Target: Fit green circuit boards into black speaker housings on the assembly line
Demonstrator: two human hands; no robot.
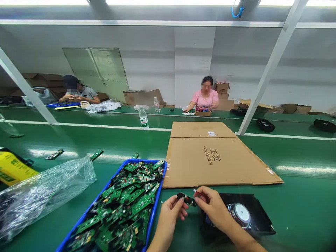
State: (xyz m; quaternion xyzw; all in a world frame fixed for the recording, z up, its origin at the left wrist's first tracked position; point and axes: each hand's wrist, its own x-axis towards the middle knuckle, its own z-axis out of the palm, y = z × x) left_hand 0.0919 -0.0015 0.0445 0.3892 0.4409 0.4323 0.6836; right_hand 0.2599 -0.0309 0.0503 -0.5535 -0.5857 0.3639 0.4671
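Observation:
My left hand (pixel 173 213) pinches one end of a small dark circuit board (pixel 187 199) between thumb and fingers. At the board's other end, my right hand (pixel 214 208) is closed on a small red piece with a white tip (pixel 196 193), perhaps a wire connector; whether it touches the board I cannot tell. Left of my hands, a blue tray (pixel 154 210) is heaped with green circuit boards (pixel 126 199). Partly behind my right forearm lies a black casing (pixel 258 213) with a round white-centred speaker (pixel 242 212) in it.
A flattened cardboard box (pixel 194 161) lies beyond my hands. To the left are a clear plastic bag (pixel 52 189), a yellow package (pixel 15 169) and loose boards (pixel 96 155). A water bottle (pixel 143 118) stands by the rail. Two people (pixel 205 98) sit at the far bench.

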